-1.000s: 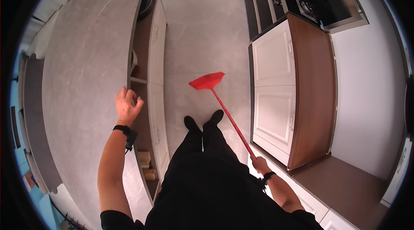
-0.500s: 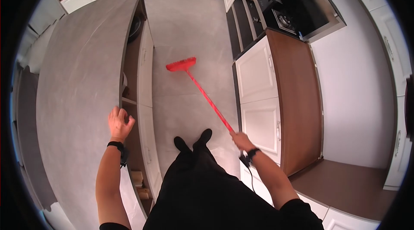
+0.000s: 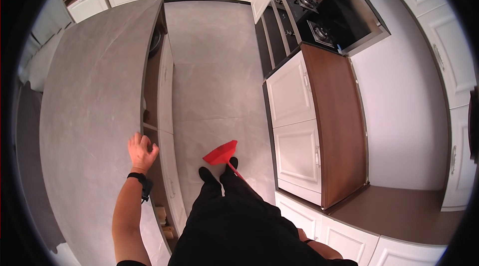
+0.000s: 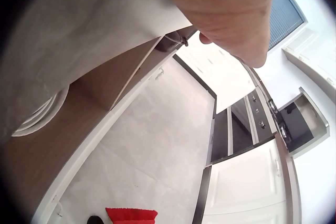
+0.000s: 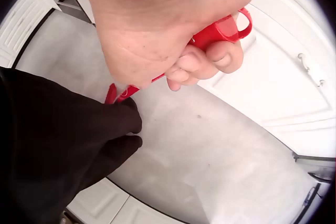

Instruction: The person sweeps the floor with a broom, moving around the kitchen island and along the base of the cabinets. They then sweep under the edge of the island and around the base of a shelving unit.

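Observation:
My right hand [image 5: 173, 35] grips the red broom's handle near its top, fingers curled round it; the loop at the end [image 5: 246, 23] pokes out past them. In the head view that hand is mostly hidden by my body. The broom's red head [image 3: 220, 153] is down at the floor just ahead of my shoes, its handle [image 3: 241, 177] slanting back to the right. My left hand [image 3: 142, 152] is at the edge of the grey countertop [image 3: 95, 96], with loosely curled fingers and nothing held.
Below the countertop, open shelves hold plates [image 4: 44, 113] and a dark pan [image 3: 155, 41]. White cabinets [image 3: 294, 151] line the right side of the grey floor [image 3: 214, 86], with a gas stove [image 3: 319, 34] farther off. A brown ledge [image 3: 399, 211] lies at lower right.
The broom head first went forward and left, then came back close to my feet. My right hand moved forward, then back beside my body. The left hand stayed at the countertop edge.

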A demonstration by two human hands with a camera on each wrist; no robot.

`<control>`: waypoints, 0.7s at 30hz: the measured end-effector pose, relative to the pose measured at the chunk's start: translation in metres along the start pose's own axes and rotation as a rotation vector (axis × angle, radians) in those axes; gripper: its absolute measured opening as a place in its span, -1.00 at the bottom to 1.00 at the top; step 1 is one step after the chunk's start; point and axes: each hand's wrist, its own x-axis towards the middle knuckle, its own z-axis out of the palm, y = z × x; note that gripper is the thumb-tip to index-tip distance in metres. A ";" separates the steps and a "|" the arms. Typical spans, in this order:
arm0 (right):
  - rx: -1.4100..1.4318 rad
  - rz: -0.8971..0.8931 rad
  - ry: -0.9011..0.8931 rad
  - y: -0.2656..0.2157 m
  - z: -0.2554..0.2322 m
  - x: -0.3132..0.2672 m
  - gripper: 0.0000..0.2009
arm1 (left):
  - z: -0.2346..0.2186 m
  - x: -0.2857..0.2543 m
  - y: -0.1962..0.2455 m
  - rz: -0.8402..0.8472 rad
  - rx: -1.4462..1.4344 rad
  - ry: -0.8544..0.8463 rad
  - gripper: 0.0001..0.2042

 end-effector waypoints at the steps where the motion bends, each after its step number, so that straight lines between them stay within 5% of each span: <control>1: -0.060 -0.029 -0.005 0.002 0.003 0.010 -0.44 | 0.001 0.000 -0.001 -0.007 -0.013 -0.006 -0.80; 3: -0.154 -0.097 -0.032 -0.002 0.000 0.041 -0.35 | 0.002 -0.002 -0.002 -0.021 -0.021 -0.014 -0.80; 6: -0.255 -0.045 -0.030 -0.076 -0.026 0.097 -0.38 | -0.001 0.000 -0.002 -0.019 -0.009 -0.023 -0.80; 8: -0.485 -0.434 0.039 -0.119 -0.036 0.144 -0.66 | -0.002 0.001 0.000 -0.004 -0.010 -0.011 -0.80; 9: -0.343 -0.320 0.026 -0.168 -0.055 0.151 -0.66 | -0.001 0.000 0.000 -0.012 -0.002 -0.006 -0.80; 10: -0.554 -0.519 0.140 -0.174 -0.040 0.201 -0.65 | 0.001 0.001 -0.001 -0.009 -0.010 -0.001 -0.80; 13: -0.173 -0.287 0.144 -0.285 -0.077 0.238 -0.37 | -0.003 0.004 0.001 -0.015 0.010 -0.018 -0.80; 16: 0.084 -0.226 0.029 -0.358 -0.116 0.243 -0.29 | -0.001 -0.001 -0.002 -0.002 -0.009 0.001 -0.80; 21: 0.082 -0.223 0.018 -0.340 -0.146 0.212 -0.32 | -0.001 0.001 -0.001 -0.039 -0.007 -0.007 -0.80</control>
